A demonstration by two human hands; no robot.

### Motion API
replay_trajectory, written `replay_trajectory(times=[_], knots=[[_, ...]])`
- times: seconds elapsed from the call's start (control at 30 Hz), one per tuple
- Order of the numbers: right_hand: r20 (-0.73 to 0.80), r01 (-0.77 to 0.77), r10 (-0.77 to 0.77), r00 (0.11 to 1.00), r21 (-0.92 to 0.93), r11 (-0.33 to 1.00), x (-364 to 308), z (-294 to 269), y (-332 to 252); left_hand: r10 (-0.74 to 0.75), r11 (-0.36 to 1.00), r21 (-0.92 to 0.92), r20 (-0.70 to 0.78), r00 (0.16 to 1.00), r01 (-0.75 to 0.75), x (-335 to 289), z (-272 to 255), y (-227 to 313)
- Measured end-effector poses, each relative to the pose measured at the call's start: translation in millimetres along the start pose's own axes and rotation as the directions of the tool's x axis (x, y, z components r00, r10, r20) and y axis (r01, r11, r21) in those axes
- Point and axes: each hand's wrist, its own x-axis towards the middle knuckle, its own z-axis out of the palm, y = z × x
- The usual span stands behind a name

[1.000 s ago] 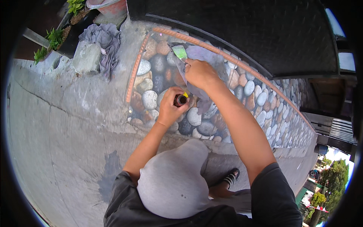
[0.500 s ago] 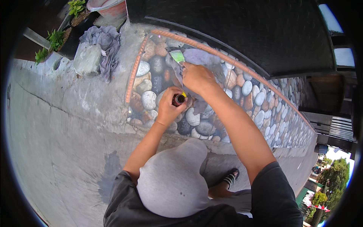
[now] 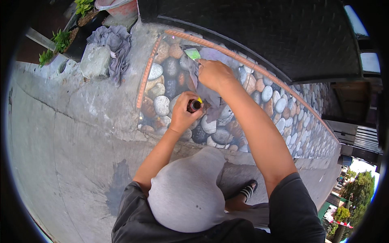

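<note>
My left hand [image 3: 184, 112] is wrapped round a small brown bottle [image 3: 194, 106] with a yellow patch on its side. The bottle's round, dark mouth faces up at me, and no cap shows on it. Farther off, my right hand [image 3: 216, 75] is closed with its fingertips at a flat, light green piece [image 3: 193, 54] that sticks out beyond them. Its exact kind I cannot make out. A crumpled grey cloth [image 3: 210, 97] lies under and beside the right hand, over a surface of smooth rounded stones [image 3: 162, 106].
A reddish ridged edging [image 3: 146, 77] borders the stones, with a black panel [image 3: 251, 36] beyond. To the left, a second grey rag [image 3: 117, 52] drapes over a concrete block [image 3: 95, 62], near potted plants [image 3: 61, 40]. Grey concrete [image 3: 73, 150] spreads at lower left.
My right hand and the green piece have moved slightly farther away over the cloth. My left hand keeps the bottle in about the same place. The view has shifted a little.
</note>
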Motion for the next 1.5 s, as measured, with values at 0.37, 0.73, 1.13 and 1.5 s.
replay_trajectory(times=[0.37, 0.73, 1.13, 1.5], knots=[[-0.258, -0.033, 0.062, 0.964, 0.113, 0.993, -37.8, 11.0, 13.7, -0.001, 0.999, 0.037, 0.002, 1.000, 0.001, -2.6, -3.3, -0.4], [-0.325, 0.078, -0.132, 0.937, -0.173, 0.982, -21.1, 58.4, 30.2, 0.016, 0.999, 0.039, -0.003, 1.000, -0.016, -1.5, -0.4, -0.4], [-0.312, 0.096, -0.105, 0.944, -0.046, 0.994, 5.8, 41.2, 31.0, -0.016, 1.000, 0.007, 0.000, 1.000, 0.016, -1.8, 1.5, -2.0], [-0.192, 0.073, -0.099, 0.976, -0.136, 0.988, -16.2, 39.6, 8.9, 0.008, 1.000, 0.030, 0.003, 1.000, -0.008, -1.0, -4.4, -4.3]])
